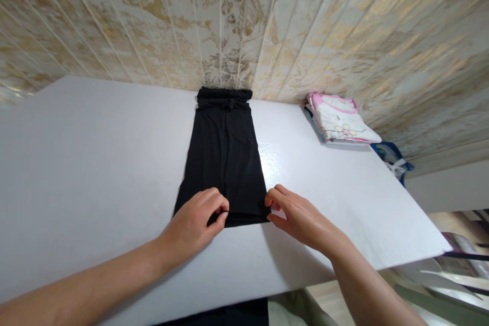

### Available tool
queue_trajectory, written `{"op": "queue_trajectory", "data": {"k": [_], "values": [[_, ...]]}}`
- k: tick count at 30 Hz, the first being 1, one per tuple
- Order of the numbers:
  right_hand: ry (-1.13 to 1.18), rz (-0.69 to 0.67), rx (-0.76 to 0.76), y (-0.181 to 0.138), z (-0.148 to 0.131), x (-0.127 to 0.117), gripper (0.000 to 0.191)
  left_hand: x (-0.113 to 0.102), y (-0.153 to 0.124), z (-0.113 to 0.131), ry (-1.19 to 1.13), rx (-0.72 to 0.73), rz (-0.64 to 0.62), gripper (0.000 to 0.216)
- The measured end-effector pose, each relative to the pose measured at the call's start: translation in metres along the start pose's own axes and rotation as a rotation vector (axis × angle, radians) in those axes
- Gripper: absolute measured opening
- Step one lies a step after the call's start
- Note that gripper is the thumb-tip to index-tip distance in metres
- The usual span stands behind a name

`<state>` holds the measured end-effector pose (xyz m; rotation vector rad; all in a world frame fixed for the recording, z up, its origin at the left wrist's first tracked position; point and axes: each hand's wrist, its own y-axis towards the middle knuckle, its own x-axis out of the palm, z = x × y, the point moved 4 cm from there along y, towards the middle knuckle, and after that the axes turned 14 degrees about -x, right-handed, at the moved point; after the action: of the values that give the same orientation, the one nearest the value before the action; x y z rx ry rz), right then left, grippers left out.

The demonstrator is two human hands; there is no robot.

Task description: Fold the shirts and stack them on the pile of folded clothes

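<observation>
Fabric is covering the middle of the scene: a black garment (225,158) is lying lengthwise on the white tabletop (114,163), its far end reaching the patterned wall (221,15) and its open hem facing the near edge. At that far end the cloth is bunching in thick crosswise folds, while the rest is spreading fairly flat, widening toward the person, with a seam running down the middle.

The left hand (198,214) is resting over the near left part of the garment, its grip pinching the hem near the centre between thumb and forefinger. The right hand (292,214) is reaching to the near right corner, thumb and forefinger touching the cloth there; whether that grip is closing on the fabric, one cannot tell.

Well apart, toward the right and close to the wall, a stack of folded clothes (344,119) is sitting on the tabletop. A white top with a pink neckline and a flower print is lying uppermost. Just beyond that stack, a blue item (393,158) with something white on it is showing at the tabletop's right edge. Dark cloth (237,315) is showing below the near edge.
</observation>
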<state>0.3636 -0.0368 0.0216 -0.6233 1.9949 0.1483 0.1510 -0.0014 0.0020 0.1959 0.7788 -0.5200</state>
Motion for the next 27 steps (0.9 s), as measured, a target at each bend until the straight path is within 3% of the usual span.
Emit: {"op": "queue_trajectory", "data": {"k": [6, 11, 18, 24, 27], "values": [[-0.071, 0.136, 0.017, -0.004, -0.001, 0.012, 0.018, 0.005, -0.001, 0.002, 0.07, 0.057, -0.04, 0.011], [0.106, 0.247, 0.013, -0.015, 0.003, 0.013, 0.017, 0.005, -0.001, 0.001, 0.1, 0.077, -0.041, 0.012], [0.074, 0.138, 0.017, -0.021, -0.002, 0.015, 0.015, 0.007, -0.002, 0.001, 0.15, 0.11, -0.069, 0.012], [0.012, 0.13, 0.033, -0.02, -0.007, 0.015, 0.028, 0.008, -0.004, 0.0, 0.188, 0.123, -0.05, 0.008], [-0.03, 0.12, 0.06, -0.017, -0.007, 0.02, 0.025, 0.008, -0.006, -0.001, 0.225, 0.131, -0.047, 0.008]]}}
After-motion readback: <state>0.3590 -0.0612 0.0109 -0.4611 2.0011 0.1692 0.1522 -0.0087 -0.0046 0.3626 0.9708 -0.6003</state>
